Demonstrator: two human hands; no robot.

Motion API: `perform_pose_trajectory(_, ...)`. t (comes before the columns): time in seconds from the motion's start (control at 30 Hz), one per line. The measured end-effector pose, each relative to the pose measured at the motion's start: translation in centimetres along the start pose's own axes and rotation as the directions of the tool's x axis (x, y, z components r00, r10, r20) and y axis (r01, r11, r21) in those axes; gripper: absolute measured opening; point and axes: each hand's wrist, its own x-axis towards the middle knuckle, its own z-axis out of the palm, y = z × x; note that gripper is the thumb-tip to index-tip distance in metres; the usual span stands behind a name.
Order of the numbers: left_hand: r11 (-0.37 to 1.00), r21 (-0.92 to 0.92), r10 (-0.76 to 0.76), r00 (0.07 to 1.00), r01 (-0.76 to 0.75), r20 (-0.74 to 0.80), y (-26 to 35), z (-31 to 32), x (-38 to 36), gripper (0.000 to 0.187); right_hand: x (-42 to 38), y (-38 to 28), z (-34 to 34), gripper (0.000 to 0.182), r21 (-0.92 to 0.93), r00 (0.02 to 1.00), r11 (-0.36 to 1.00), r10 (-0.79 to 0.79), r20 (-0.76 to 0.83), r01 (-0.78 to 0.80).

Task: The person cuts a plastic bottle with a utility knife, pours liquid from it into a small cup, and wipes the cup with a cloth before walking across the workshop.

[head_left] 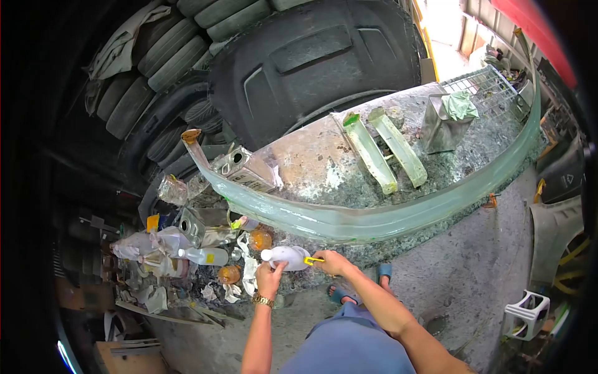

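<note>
Blue clothing (352, 346) below us, white bottle (288, 256) at the bench's near edge

Nearest the head camera we see our own blue clothing, with blue slippers (341, 294) on the grey floor (430, 274) just beyond it. Our left hand (270, 278), a gold-coloured watch (263, 301) on its wrist, has its fingers closed on the near side of the white bottle, which lies sideways with its cap to the left. Our right hand (333, 263) pinches a yellow tool (313, 260) at the bottle's right end; we cannot tell whether the tool's tip touches it.

We hold the bottle on the near side of a long, curved, pale green strip (355, 224) spanning the workbench (305, 159). Left of our hands we see crumpled white paper (250, 272), two orange-brown containers (260, 239) and a clear bottle (208, 256) lying on its side.

Beyond the strip, two shorter greenish pieces (372, 156) lie side by side, with a metal can (441, 131) bearing a light green cloth (460, 105) to their right. At the far side we see a dark car hood (311, 81), with stacked tyres (177, 62) to its left. Well to the right on the floor is a white stool (527, 315).
</note>
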Motion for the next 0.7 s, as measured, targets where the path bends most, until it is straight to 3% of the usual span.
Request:
perform_pose_trajectory(0.03,1.0,0.002,0.003,1.0,-0.003,0.001,-0.3,0.3,0.2,0.027,0.2,0.0,0.3,0.028,0.003,1.0,1.0,-0.001,-0.002,0.001)
perform_pose_trajectory(0.1,0.995,-0.044,0.08,0.985,-0.088,-0.155,-0.8,0.8,0.5,0.025,0.1,0.5,1.4,0.029,0.006,0.991,0.999,-0.048,-0.128,0.05)
perform_pose_trajectory(0.2,0.993,0.02,0.12,0.977,-0.119,-0.177,-1.1,1.9,0.4,0.024,-0.7,1.6,2.9,0.027,-0.03,0.951,0.988,-0.152,-0.27,0.149)
perform_pose_trajectory(0.4,0.985,-0.014,0.163,0.964,-0.17,-0.211,-1.3,2.2,0.4,0.022,-1.9,0.9,2.9,0.027,0.01,0.97,0.994,-0.105,-0.218,0.11)
perform_pose_trajectory(0.5,0.996,0.022,0.085,0.981,-0.082,-0.173,-1.2,2.0,0.3,0.021,-1.7,-0.1,4.9,0.027,-0.064,0.937,0.994,-0.101,-0.335,0.084)
perform_pose_trajectory(0.53,0.998,0.008,0.059,0.979,-0.058,-0.193,-0.7,1.7,0.3,0.021,-2.1,-0.1,4.9,0.028,-0.074,0.957,0.996,-0.075,-0.279,0.057)
perform_pose_trajectory(0.7,0.998,-0.037,0.036,0.97,-0.046,-0.238,-1.5,1.4,0.5,0.024,-3.1,-0.8,5.9,0.025,-0.058,0.956,0.997,-0.066,-0.285,0.051)
